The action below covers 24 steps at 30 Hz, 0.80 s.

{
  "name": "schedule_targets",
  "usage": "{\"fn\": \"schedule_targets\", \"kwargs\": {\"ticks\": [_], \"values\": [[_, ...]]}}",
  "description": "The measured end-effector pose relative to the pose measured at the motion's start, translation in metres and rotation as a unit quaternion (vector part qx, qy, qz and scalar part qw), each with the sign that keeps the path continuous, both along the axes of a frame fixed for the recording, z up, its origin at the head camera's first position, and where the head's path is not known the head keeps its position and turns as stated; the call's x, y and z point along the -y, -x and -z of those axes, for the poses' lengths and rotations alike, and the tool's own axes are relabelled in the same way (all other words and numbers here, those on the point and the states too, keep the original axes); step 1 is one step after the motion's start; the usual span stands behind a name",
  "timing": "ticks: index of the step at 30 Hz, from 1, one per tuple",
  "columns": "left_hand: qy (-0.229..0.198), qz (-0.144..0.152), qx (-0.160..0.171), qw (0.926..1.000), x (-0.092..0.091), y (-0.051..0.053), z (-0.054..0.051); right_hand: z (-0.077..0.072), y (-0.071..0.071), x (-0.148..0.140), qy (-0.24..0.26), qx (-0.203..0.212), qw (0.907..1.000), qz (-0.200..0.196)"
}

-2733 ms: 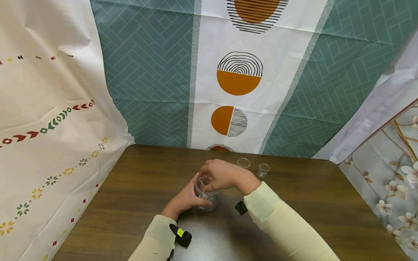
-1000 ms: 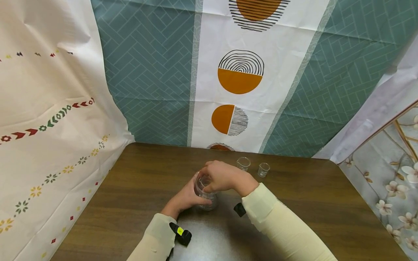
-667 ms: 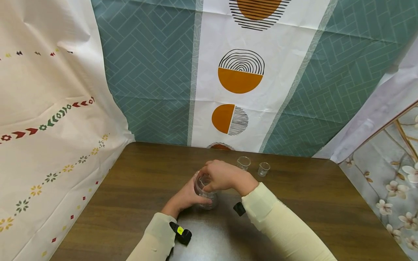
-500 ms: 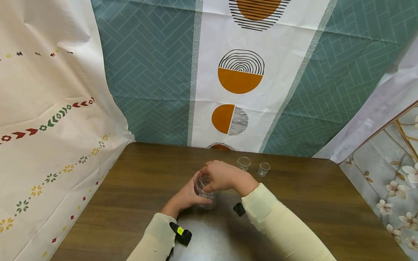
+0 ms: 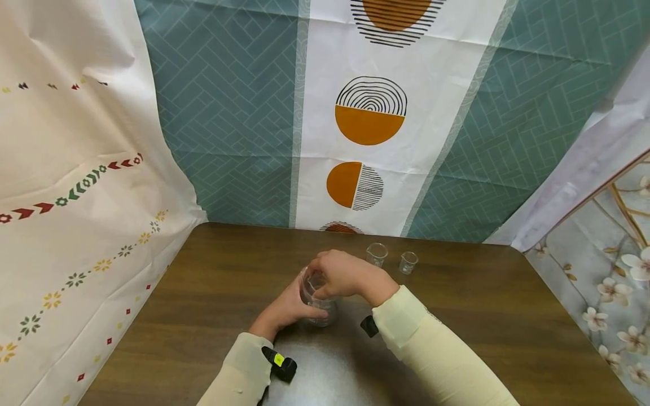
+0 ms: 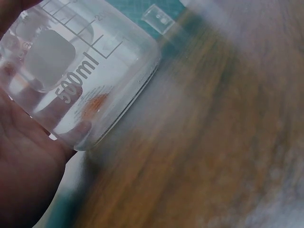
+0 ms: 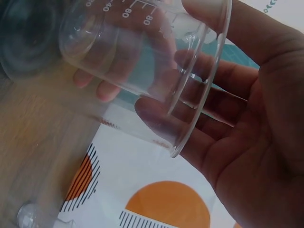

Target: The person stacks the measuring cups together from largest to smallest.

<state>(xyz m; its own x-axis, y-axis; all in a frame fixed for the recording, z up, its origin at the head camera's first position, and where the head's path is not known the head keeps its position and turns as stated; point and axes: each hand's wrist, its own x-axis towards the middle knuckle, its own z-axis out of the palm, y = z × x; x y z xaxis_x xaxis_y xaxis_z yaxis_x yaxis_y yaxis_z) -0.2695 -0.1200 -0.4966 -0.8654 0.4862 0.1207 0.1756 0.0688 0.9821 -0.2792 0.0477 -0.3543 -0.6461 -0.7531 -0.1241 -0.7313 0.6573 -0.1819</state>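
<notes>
A clear glass beaker marked 500 ml (image 6: 76, 90) stands on the table in front of me. My left hand (image 5: 289, 306) grips its side, thumb towards me and fingers round the far side. Inside its mouth is a smaller graduated glass beaker (image 7: 128, 33), nested within the big one in the right wrist view. From above, my right hand (image 5: 345, 274) reaches over the big rim, with fingers and thumb curled in to hold the smaller beaker near its rim. Glass reflections blur how deep the inner beaker sits.
Behind and right of my hands, two more small glass beakers stand on the brown wooden table (image 5: 223, 270): one wider (image 5: 377, 255), one smaller (image 5: 408, 263). A patterned cloth (image 5: 228, 124) hangs at the table's back edge, with other cloths at both sides.
Both hands and the beakers keep the same places on the table. Only the head view has shifted slightly.
</notes>
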Motion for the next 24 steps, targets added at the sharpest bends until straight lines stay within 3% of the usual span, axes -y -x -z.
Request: {"fn": "schedule_targets", "kwargs": {"ticks": [13,24], "values": [[-0.009,0.013,-0.003,0.9999,0.0,0.0,-0.0021,0.0005,-0.0017,0.0022,-0.005,0.006,0.9999,0.012],[0.003,0.011,0.015,0.9998,0.0003,-0.002,-0.0043,0.0056,-0.0043,0.0051,-0.019,-0.002,0.9998,0.011]]}}
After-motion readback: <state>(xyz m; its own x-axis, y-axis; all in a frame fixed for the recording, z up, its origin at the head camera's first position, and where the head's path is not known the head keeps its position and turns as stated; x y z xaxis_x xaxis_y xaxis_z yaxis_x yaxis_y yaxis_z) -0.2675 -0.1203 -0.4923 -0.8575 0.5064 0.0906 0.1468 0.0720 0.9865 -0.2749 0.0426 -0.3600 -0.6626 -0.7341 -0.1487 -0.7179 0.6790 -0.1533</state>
